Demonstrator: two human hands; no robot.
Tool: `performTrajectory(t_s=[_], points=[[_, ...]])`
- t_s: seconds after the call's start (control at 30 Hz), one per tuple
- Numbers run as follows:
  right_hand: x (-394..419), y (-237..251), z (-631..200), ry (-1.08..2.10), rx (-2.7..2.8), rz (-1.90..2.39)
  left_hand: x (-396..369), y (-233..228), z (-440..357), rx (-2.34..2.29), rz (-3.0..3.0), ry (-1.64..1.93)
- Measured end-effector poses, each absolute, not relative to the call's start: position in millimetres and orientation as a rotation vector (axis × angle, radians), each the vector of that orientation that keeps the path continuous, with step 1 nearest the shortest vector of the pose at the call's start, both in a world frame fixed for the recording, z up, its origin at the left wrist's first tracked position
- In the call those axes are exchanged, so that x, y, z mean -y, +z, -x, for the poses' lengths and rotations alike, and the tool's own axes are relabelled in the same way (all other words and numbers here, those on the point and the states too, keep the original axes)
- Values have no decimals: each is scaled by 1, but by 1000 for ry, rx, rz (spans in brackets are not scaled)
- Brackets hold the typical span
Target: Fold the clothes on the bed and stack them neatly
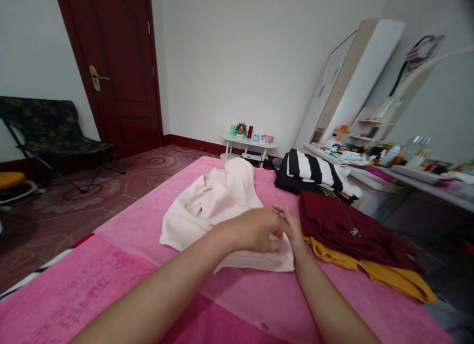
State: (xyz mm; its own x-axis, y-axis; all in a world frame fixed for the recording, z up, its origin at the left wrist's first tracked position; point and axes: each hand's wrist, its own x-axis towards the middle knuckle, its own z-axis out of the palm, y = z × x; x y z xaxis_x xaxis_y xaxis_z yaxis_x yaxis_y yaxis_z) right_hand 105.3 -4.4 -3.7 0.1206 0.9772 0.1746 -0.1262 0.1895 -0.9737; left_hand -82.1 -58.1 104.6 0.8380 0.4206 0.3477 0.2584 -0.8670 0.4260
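A pale pink garment [218, 195] lies on the pink bedspread [177, 181], bunched at its far part and flatter at its near right corner. Over that near right corner, my left hand [261, 230] reaches across with curled fingers; what they hold, if anything, is hidden. Along the garment's right edge is my right hand [292, 228], its fingers fairly straight and pointing toward my left hand. The fingers of both hands meet or overlap. Just right of my right hand lies a folded dark red garment [336, 225] with a metal zipper pull, on top of a mustard yellow one [400, 279].
Black-and-white striped clothing [314, 168] lies folded on black cloth at the bed's far right. Beyond stands a dressing table [370, 173] crowded with bottles. A small white table [248, 144] is by the wall. Left are a camouflage chair [48, 131] and a dark red door [114, 67].
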Motion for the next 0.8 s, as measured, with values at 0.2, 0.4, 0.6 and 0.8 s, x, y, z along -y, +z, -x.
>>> performTrajectory(t_s=[0.2,0.4,0.6,0.8], points=[[1,-7,-108,931,1168,1062,2,101,151,-1429,-2722,365],[34,43,-68,371,1422,1142,-25,58,168,-1529,-2569,239],[94,46,11,629,2297,975,-37,47,166,-1571,-2578,481],[112,21,36,226,2605,1243,-38,45,166,-1572,-2542,569]])
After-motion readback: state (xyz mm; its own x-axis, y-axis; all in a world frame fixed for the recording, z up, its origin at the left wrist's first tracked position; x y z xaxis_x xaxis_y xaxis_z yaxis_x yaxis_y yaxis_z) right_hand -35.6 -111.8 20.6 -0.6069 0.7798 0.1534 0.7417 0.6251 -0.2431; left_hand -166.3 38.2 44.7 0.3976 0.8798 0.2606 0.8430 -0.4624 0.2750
